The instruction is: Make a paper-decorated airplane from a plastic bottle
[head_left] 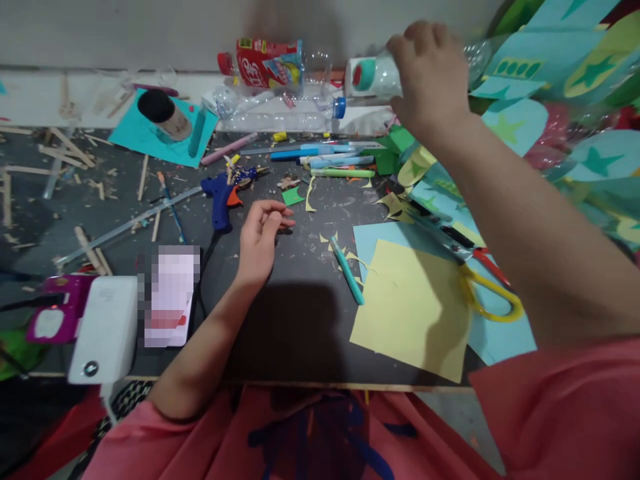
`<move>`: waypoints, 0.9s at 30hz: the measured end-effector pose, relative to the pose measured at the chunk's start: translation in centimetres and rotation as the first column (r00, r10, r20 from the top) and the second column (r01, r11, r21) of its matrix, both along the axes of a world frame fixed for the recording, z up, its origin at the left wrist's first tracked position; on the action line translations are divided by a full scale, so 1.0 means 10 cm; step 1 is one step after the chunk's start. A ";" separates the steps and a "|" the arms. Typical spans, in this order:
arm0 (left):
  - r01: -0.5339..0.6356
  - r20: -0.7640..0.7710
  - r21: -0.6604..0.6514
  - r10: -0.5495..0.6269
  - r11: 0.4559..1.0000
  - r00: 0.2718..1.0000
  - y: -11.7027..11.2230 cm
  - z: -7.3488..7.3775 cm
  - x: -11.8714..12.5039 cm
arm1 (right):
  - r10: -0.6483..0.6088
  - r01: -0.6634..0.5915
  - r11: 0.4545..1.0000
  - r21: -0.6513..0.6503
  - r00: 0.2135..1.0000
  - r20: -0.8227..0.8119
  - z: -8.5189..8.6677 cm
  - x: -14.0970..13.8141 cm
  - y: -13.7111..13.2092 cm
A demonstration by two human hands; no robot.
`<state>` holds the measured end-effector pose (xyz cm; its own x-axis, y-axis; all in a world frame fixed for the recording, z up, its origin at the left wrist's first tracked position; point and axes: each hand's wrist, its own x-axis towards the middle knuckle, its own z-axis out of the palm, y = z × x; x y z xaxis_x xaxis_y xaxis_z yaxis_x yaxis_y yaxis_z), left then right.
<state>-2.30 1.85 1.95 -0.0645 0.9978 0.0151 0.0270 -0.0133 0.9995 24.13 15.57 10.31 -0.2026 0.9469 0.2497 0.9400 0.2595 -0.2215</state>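
Observation:
At the back right, my right hand (pixel 433 77) reaches over a clear plastic bottle (pixel 377 75) lying on its side, its fingers bent around the bottle. A white part with a green and red patch shows at the bottle's left end. My left hand (pixel 260 240) rests on the dark table, fingers loosely bent and apart, holding nothing. Just left of it lies a blue glue gun (pixel 220 203) with an orange trigger. A green paper scrap (pixel 293 195) is close to its fingertips. Between my arms, a teal marker (pixel 347 271) touches a yellow paper sheet (pixel 413 307).
Scissors (pixel 493 293) with a yellow handle lie over blue paper on the right. Decorated bottles with paper stars (pixel 595 163) crowd the right side. More bottles (pixel 270 63) and several pens (pixel 325 152) lie at the back. A phone (pixel 170 293) and white power bank (pixel 105 327) sit left.

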 end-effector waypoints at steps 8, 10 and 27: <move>0.334 0.339 -0.237 -0.244 0.912 0.909 -0.07 0.05 0.06 | 0.525 -0.538 0.843 0.011 0.818 -0.236 -0.28 -0.47 -1.34; 0.439 0.408 -0.300 -0.302 0.847 0.861 -0.11 0.06 0.07 | 0.604 -0.637 0.770 -0.026 0.742 -0.291 -0.44 -0.50 -1.53; 0.065 0.215 -0.086 -0.045 0.994 0.975 -0.01 0.10 0.02 | 0.304 -0.148 0.813 -0.563 0.932 0.195 -0.43 -0.58 -1.83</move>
